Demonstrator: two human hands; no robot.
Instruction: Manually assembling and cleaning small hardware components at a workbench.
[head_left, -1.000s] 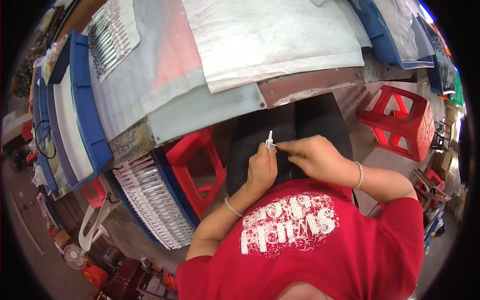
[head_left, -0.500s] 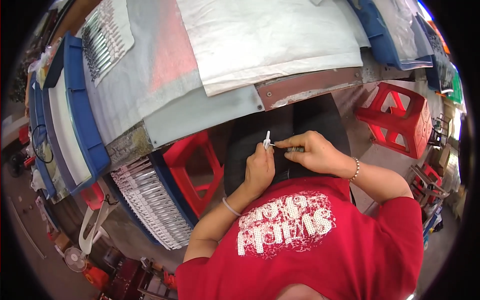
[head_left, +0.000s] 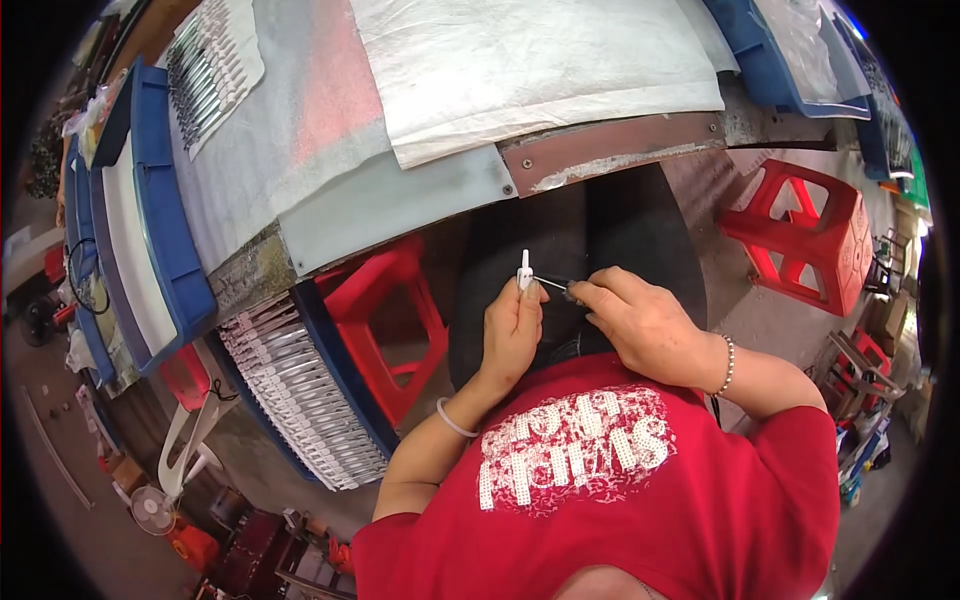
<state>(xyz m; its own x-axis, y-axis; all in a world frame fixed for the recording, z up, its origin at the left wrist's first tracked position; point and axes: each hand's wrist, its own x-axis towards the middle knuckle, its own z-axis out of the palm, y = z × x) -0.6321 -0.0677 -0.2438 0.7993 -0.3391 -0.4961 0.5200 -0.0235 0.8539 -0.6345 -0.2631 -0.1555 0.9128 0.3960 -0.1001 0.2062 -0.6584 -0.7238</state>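
A small white plastic piece stood upright, pinched in the closed fingers of the left hand, held in the air over the person's dark lap, below the near edge of the worktop. The right hand was clamped around a thin metal tool whose tip met the white piece from the right. A red stool stood just left of the hands, under the worktop edge. Beside it sat a blue crate packed with rows of clear, silvery packets. A large white sheet lay across the worktop's far middle. A long blue tray ran along its left edge. A 2nd red stool stood at the right.
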